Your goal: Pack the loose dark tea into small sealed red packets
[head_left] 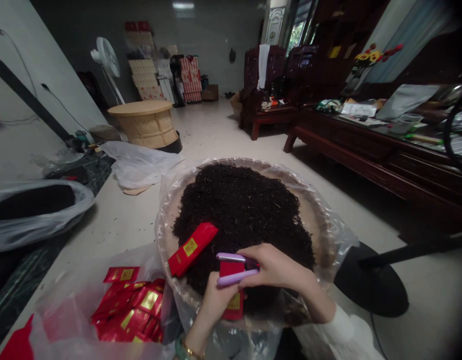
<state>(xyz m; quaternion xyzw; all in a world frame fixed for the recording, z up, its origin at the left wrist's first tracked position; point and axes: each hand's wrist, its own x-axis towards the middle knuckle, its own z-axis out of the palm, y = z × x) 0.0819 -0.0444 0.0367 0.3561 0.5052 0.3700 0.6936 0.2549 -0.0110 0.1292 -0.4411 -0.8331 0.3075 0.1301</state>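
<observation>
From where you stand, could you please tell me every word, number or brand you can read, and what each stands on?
No text can be read clearly.
Red packets in the basket: gold panel and smaller marks, too blurred.
Packet in the left hand: gold print, too blurred.
Packets in the plastic bag: gold print, too small and blurred.
Background boxes: any lettering is too small.

grey wall (212,32) | pale floor (216,132) | dark wooden table (345,143) | bright window (297,33)

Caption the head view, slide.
Right hand holds purple tool around red packet in left hand, over basket of dark shreds.
</observation>
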